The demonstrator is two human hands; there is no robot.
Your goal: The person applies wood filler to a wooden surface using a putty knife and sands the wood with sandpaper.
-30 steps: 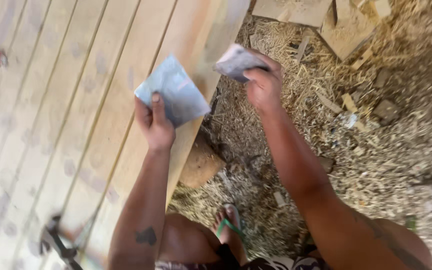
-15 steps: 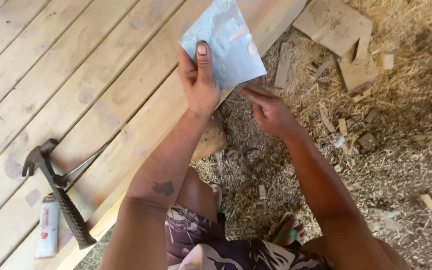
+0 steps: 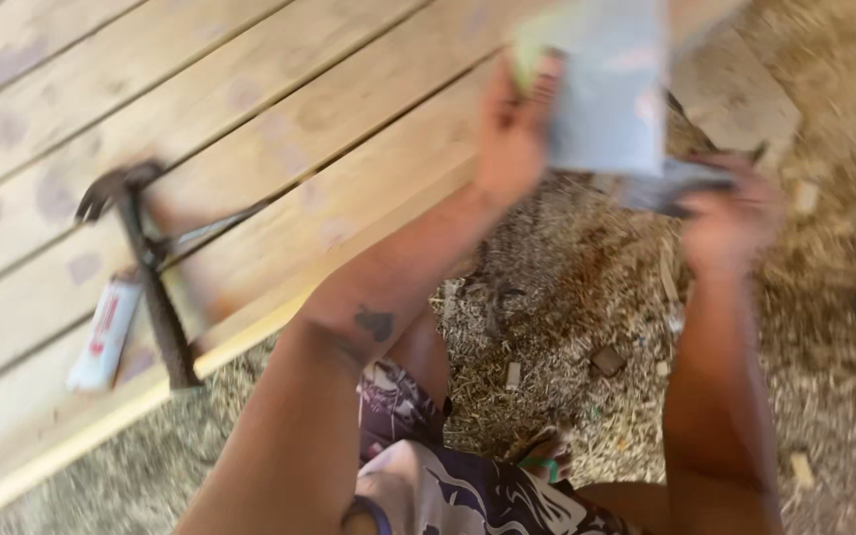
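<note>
The left hand [image 3: 512,134] is raised above the edge of the plank deck [image 3: 250,129], fingers and thumb clamped on the left edge of a pale blue-grey packet [image 3: 606,84], which stands upright in the air near the top of the view. The right hand [image 3: 730,213] is just beside it, lower and to the right, closed on a dark, crumpled piece [image 3: 671,183] that sits at the packet's lower corner; the blur hides whether this piece is joined to the packet or loose.

Both hands are smeared with motion, so the grip looks hurried, and that is the main risk as I judge it: a pinch at one edge only could let the packet twist or slip, and anything in it could spill. Below the hands lies straw and wood-chip litter [image 3: 587,327], where small things would be hard to find again. A bare foot in a sandal [image 3: 544,458] rests on that litter, close to offcuts [image 3: 606,359].

Further out, a claw hammer [image 3: 146,263] lies on the deck near its edge, its handle end close to the drop, with a small white tube [image 3: 103,332] touching or just beside it. A knock could send either one over.
</note>
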